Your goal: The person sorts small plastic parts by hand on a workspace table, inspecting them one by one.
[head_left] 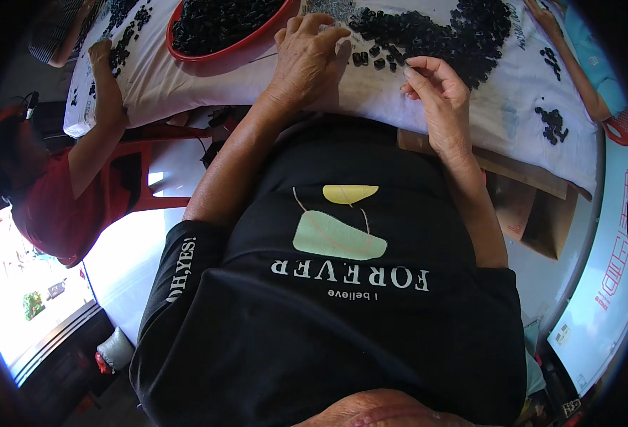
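Over the white-covered table, my left hand (305, 60) hovers with bent fingers spread apart, and no thing shows in it. Its fingertips are near a patch of fine, silvery small bits (332, 8) and the left end of a heap of small black pieces (463, 35). My right hand (442, 96) is closed in a pinch at the heap's front edge, thumb and forefinger together. Whatever is between those fingertips is too small to make out. A few loose black pieces (360, 59) lie on the cloth between my hands.
A red basin (228, 54) full of similar black pieces stands left of my left hand. Small black groups (552, 126) lie at the table's right. A person in red (65, 192) sits at left, with an arm on the table; another person's arm (577, 71) reaches in at right. Cardboard (535, 213) stands below.
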### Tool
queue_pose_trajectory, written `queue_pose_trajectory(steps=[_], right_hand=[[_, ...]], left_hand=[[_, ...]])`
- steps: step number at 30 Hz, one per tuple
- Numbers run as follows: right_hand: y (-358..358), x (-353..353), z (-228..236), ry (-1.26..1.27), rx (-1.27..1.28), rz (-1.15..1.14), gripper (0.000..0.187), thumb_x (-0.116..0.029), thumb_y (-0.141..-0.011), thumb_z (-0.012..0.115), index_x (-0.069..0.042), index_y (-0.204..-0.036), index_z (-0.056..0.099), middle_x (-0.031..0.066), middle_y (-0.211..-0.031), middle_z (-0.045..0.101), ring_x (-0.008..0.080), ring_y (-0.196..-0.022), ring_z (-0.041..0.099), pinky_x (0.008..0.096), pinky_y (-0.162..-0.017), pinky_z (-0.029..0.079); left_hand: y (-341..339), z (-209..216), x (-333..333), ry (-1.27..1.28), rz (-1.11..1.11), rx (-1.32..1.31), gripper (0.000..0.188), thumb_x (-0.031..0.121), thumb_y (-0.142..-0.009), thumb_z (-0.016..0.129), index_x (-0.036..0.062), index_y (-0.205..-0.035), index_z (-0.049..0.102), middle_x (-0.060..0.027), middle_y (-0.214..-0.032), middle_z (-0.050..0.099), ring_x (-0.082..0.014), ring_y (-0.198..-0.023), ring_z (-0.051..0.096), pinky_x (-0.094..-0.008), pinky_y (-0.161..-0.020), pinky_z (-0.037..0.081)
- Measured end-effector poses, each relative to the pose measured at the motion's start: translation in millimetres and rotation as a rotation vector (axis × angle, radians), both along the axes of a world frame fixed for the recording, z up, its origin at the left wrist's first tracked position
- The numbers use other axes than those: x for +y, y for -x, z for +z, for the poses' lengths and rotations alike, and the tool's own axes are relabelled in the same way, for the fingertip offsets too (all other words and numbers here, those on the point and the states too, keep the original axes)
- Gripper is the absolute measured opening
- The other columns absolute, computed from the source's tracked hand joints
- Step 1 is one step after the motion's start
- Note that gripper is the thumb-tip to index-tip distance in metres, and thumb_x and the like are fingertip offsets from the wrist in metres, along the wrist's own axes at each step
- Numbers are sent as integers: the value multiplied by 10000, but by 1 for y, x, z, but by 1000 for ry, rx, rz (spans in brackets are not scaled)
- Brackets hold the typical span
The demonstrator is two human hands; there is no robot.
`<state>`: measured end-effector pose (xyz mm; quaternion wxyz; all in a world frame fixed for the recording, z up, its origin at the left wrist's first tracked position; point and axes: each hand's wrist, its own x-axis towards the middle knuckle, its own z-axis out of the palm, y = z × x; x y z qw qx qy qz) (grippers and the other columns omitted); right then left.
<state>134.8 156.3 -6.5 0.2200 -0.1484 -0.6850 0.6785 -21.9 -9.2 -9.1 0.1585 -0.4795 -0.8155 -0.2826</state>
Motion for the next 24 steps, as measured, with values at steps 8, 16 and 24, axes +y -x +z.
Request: queue_pose_trajectory(steps=[8, 16, 24], right_hand=[[0, 0, -2, 2, 6, -13, 184, -104, -888, 658, -18, -1047, 626, 41, -895, 645, 76, -747, 634, 203, -657, 525], [0, 0, -3, -17, 3, -3, 160, -91, -885, 659, -29, -1030, 637, 36, -889, 649, 76, -748, 637, 204, -658, 527], [0, -1, 0, -36, -10, -4, 151, -92, -887, 655, -31, -1025, 643, 34, -882, 654, 77, -749, 638, 203, -657, 527]], left_hand=[[22, -13, -6, -59, 162, 62, 280, 198, -801, 639, 179, -1075, 695, -88, -1213, 555, -303, -1143, 459, -461, -939, 330], [12, -5, -4, -48, 167, 110, 261, 237, -805, 659, 219, -1062, 702, -107, -1220, 550, -313, -1148, 454, -459, -937, 328], [17, -10, -5, -113, 131, 72, 175, 257, -791, 683, 194, -948, 731, -102, -1199, 565, -310, -1152, 458, -455, -928, 330]])
